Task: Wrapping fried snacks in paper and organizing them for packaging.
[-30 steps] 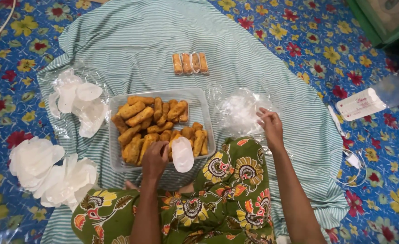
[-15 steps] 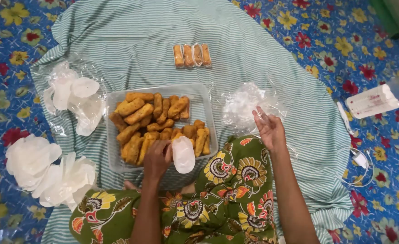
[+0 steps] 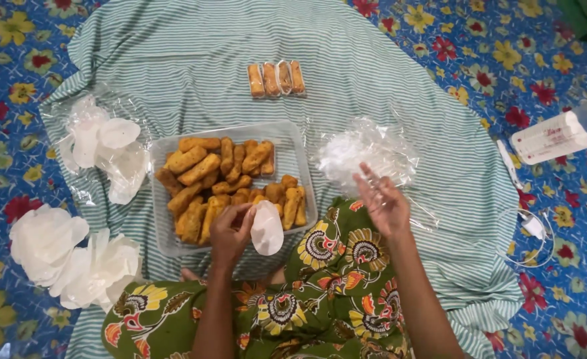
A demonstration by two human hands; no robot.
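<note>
We hold a small white oval paper (image 3: 267, 228) in our left hand (image 3: 230, 229), pinched by its left edge between thumb and fingers (image 3: 243, 214), at the 6 o'clock rim of the clear tray (image 3: 292, 143) of fried sticks (image 3: 223, 179). To do this step well, we judge that the pinch should stay light and at the very edge, so the thin sheet is not creased and its face stays free to take a stick; it should also be kept level over the tray rather than dragged through the crumbs. Our right hand (image 3: 383, 203) is raised above our knee, palm turned inward, fingers spread and holding nothing; we cannot tell whether a film of plastic clings to it. It hangs just at 6 o'clock of the crumpled clear bag (image 3: 366, 153), which lies at 3 o'clock of the tray. The left forearm runs straight up from 6 o'clock, wrist slightly bent toward the tray; the right forearm comes in from 5 o'clock, wrist cocked back. Four wrapped sticks (image 3: 277, 78) lie side by side at 12 o'clock of the tray on the striped cloth (image 3: 174, 53). More white papers (image 3: 104, 143) sit at 9 o'clock, with another heap (image 3: 67, 256) toward 8 o'clock. A white box (image 3: 549, 137) lies well apart at 3 o'clock on the flowered floor mat (image 3: 14, 133).
</note>
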